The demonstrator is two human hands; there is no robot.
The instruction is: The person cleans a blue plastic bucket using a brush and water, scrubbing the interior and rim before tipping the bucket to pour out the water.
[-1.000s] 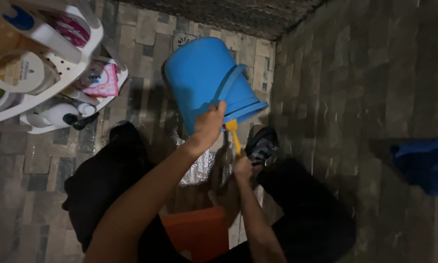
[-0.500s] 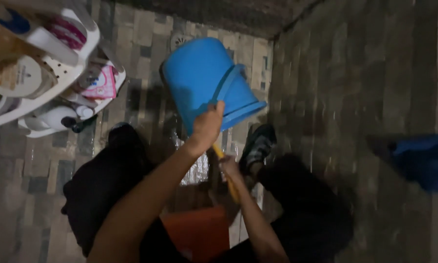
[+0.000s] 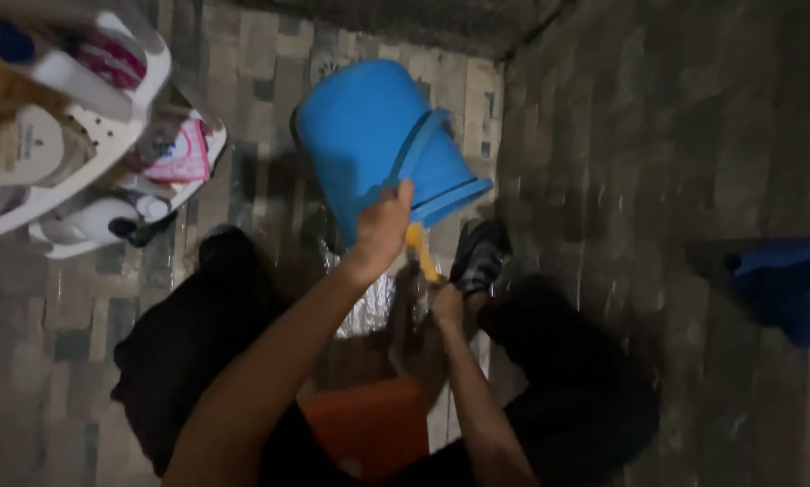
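Blue bucket point(image 3: 378, 144) tipped over, mouth facing down-right, above the wet tiled floor point(image 3: 260, 81) near the wall corner. My left hand point(image 3: 382, 225) is closed on its rim and handle. My right hand point(image 3: 443, 302) sits just below, fingers wrapped round a yellow brush handle point(image 3: 420, 251). Black shoe point(image 3: 479, 254) beside it. White plastic rack point(image 3: 107, 135) with bottles at far left.

white rack point(image 3: 107, 135) cut off at left edge, orange tub point(image 3: 369, 424) partly hidden by arms
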